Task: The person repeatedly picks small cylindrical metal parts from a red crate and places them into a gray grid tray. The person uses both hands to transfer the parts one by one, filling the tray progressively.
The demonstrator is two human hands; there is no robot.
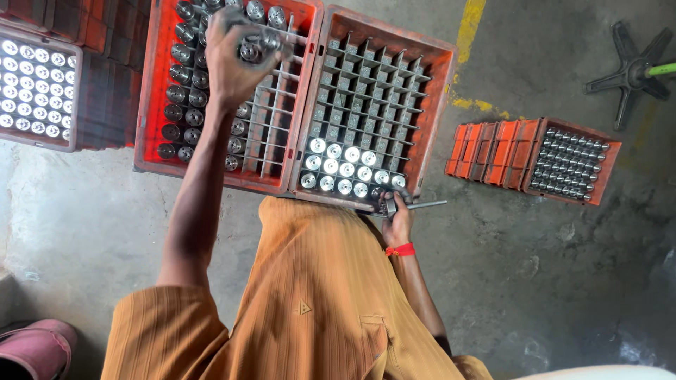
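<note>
- Two crates side by side: left hand (232, 53) clamped on metal cylinders (252, 43) over the left crate (151, 105), at eleven o'clock.
- Right hand (398, 224) grips a metal tool (415, 205) at the right crate (436, 98); lift cylinders straight, clear of dividers.

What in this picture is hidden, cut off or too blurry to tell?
Head view only:
- Left hand: blurred; the metal pieces it grips over the left crate are unclear.
- Right hand: its fingers cover most of a small metal tool.
- Grey tray: cut off by the left edge.

Orange ribbed short-sleeved shirt (310, 295), small triangle mark; red thread band (400, 250) on right wrist.
</note>
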